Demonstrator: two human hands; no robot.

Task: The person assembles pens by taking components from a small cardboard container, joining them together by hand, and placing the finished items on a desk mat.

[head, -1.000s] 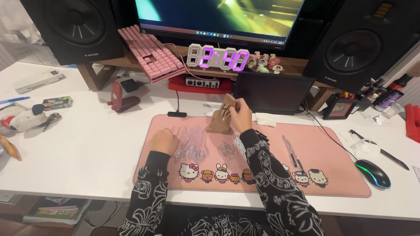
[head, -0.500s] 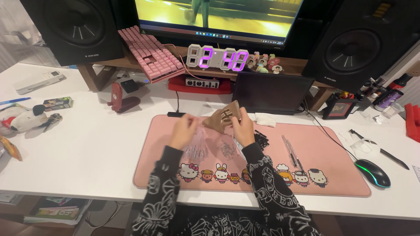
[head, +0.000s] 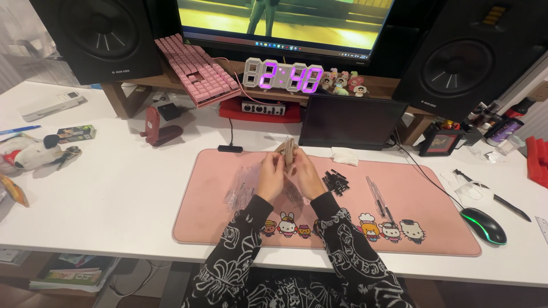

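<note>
Both the left hand (head: 269,178) and the right hand (head: 302,174) are closed on a small tan piece (head: 289,150), held above the pink mat (head: 434,228). Clear wrappers (head: 242,187) lie beside the left hand, black small parts (head: 337,181) near the right one; the work seems to be in the middle.

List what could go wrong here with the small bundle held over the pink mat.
1. Both hands, left hand and right hand, pinch the tan bundle above the pink mat; a slip could drop it among the clear wrappers.
2. The loose black pieces lie close to the right sleeve and might get swept aside.
</note>
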